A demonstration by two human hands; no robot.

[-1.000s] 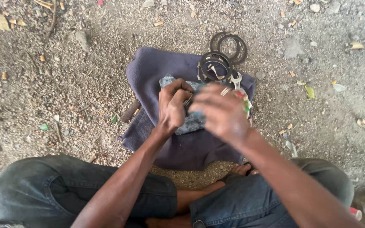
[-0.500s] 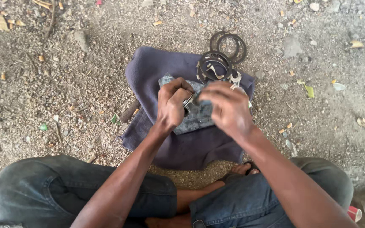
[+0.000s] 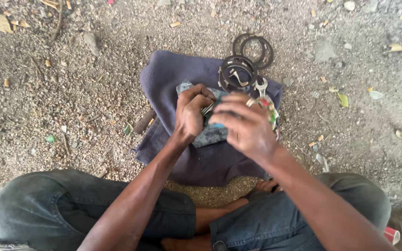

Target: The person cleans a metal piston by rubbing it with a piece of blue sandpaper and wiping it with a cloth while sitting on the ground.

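Ahead, at twelve o'clock, metal rings (image 3: 245, 65) lie on my purple cloth (image 3: 182, 74); my left hand (image 3: 190, 114) pinches a small metal part (image 3: 207, 108), my right hand (image 3: 245, 125) curls half-closed over it, grip unclear.

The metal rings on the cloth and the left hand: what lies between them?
In the head view, between the metal rings and the left hand lies the corner of a grey slab on the purple cloth.

Bare gravelly dirt ground (image 3: 94, 93) strewn with small stones, dry yellow leaves (image 3: 0, 22) and twigs spreads outward under flat, even daylight.
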